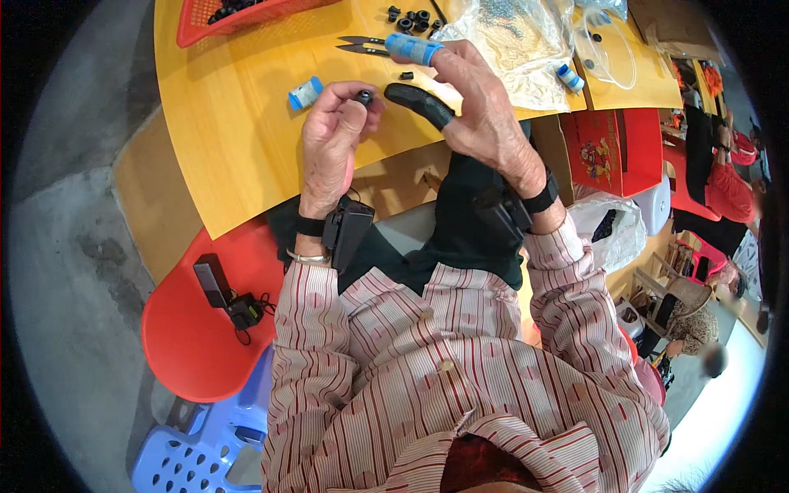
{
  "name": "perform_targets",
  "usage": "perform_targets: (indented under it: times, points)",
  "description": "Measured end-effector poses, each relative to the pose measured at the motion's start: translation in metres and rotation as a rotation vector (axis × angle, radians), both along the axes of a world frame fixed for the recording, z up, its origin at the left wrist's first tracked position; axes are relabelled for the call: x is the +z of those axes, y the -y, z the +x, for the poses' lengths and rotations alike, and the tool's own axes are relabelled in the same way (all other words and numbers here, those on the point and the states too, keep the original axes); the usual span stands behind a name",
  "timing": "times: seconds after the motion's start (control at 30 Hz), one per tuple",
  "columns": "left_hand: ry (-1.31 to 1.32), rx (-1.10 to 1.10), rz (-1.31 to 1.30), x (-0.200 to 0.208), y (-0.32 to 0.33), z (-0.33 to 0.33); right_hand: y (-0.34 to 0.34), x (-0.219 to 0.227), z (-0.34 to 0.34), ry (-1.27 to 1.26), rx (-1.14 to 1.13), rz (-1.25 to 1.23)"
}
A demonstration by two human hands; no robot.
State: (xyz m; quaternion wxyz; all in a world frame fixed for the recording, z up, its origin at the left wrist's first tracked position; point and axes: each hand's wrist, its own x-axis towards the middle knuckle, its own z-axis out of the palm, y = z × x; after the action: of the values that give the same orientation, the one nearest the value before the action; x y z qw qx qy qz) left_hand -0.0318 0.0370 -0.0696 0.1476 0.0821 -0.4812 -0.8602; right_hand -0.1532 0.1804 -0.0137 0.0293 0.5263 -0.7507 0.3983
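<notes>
My left hand [329, 144] is closed, pinching a small round black part [363, 98] between thumb and fingertips above the yellow table [238, 123]. My right hand [489, 115] hovers to its right, thumb and index finger spread apart. A black cover sheathes that thumb, and blue wrapping [413, 48] goes round the index finger. Thread snips [362, 45] point leftward beside the wrapped fingertip; their handle end is hidden behind it. A tiny black piece [406, 76] lies between the spread fingers. Left of my left hand is a blue-wrapped roll [306, 94].
Several black ring-like parts [415, 21] lie at the far edge, near a red basket [246, 23]. Clear plastic bags [514, 57] cover the right side. A red box [612, 152] stands below the table's right. A red stool [205, 345] sits at my left.
</notes>
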Motion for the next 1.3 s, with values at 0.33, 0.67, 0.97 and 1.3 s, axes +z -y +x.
perform_targets:
  times: [0.33, 0.67, 0.97, 1.3]
  points:
    - [-0.054, 0.187, -0.149, 0.000, -0.009, -0.006, 0.019, -0.021, 0.040, 0.142, -0.109, 0.001]
    - [-0.043, 0.352, -0.151, 0.000, -0.005, -0.008, 0.005, -0.008, 0.053, 0.502, -0.067, -0.025]
    - [0.000, 0.371, -0.106, 0.004, -0.014, -0.006, -0.006, 0.002, 0.032, 0.471, -0.147, -0.129]
    - [-0.019, 0.263, -0.136, 0.002, -0.015, -0.005, 0.023, -0.004, -0.095, 0.236, -0.287, -0.153]
